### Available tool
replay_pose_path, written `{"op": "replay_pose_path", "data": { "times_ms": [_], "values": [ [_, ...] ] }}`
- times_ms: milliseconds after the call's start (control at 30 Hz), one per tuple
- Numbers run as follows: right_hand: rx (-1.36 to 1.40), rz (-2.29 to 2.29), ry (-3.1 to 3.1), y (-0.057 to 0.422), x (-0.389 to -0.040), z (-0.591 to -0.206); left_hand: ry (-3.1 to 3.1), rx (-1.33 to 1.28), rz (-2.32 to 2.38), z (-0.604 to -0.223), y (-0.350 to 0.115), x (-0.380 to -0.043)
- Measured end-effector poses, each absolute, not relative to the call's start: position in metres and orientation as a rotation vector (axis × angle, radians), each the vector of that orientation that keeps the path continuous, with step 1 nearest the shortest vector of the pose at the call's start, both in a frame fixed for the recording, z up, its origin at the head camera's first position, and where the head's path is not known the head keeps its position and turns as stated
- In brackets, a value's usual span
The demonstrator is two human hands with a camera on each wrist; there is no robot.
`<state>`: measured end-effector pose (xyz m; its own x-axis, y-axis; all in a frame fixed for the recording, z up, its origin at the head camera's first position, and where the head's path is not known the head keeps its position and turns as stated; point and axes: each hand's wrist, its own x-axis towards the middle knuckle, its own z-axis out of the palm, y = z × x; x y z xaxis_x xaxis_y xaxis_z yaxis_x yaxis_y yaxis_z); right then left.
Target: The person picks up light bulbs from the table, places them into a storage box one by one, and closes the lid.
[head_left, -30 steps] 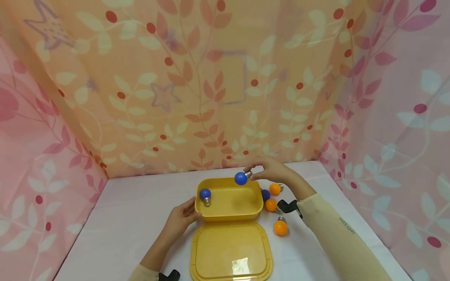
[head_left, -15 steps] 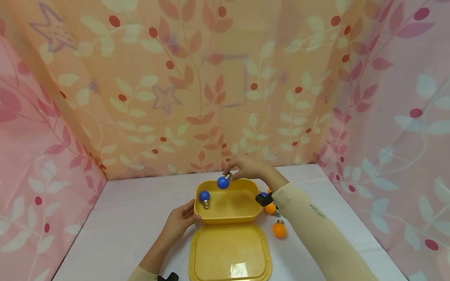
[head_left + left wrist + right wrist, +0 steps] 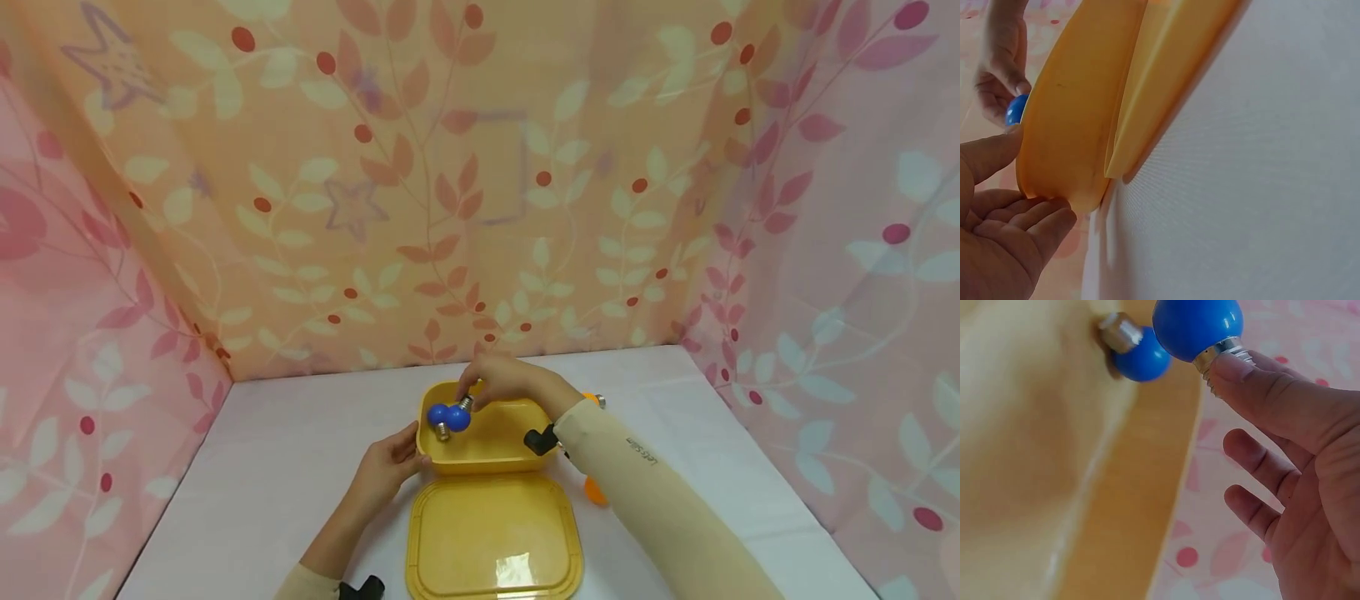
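Observation:
My right hand (image 3: 501, 379) pinches a blue light bulb (image 3: 457, 418) by its silver screw base between thumb and fingers. In the right wrist view the thumb presses the threads, while the ring and little fingers stay off the bulb. The held bulb is over the left part of an open yellow plastic box (image 3: 487, 467). A second blue bulb (image 3: 1141, 356) lies inside the box near its left end, metal base toward the front. My left hand (image 3: 382, 475) holds the box's left end, with thumb and fingers on its outer wall (image 3: 1066, 106).
Flat in front of the box lies a yellow lid (image 3: 495, 533). Orange bulbs (image 3: 596, 492) are on the white tabletop (image 3: 285, 450) to the right, partly hidden by the right forearm. Patterned cloth walls (image 3: 420, 167) enclose the back and both sides.
My right hand has carried the blue bulb leftward and down, from above the box's right side to beside the other blue bulb. The left hand keeps its place on the box.

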<state>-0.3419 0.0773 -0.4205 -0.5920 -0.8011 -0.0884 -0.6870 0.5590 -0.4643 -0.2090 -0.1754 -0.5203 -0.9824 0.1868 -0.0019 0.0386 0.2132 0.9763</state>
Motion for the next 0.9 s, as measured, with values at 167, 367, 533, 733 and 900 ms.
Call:
{"op": "replay_pose_path", "data": {
  "times_ms": [167, 367, 533, 733, 900],
  "values": [
    [-1.219, -0.571, 2.473, 0.067, -0.339, -0.432, 2.345, 0.212, 1.896, -0.518, -0.176, -0.209],
    [-1.236, -0.55, 2.448, 0.059, -0.342, -0.445, 2.327, 0.228, 1.916, -0.519, -0.175, -0.208],
    [-1.271, -0.453, 2.444, 0.05, -0.346, -0.449, 2.34, 0.23, 1.897, -0.52, -0.177, -0.211],
    [-1.27, -0.409, 2.423, 0.04, -0.347, -0.449, 2.367, 0.24, 1.885, -0.52, -0.178, -0.213],
    [-1.263, -0.398, 2.388, 0.033, -0.345, -0.456, 2.369, 0.241, 1.874, -0.522, -0.178, -0.213]
  ]
}}
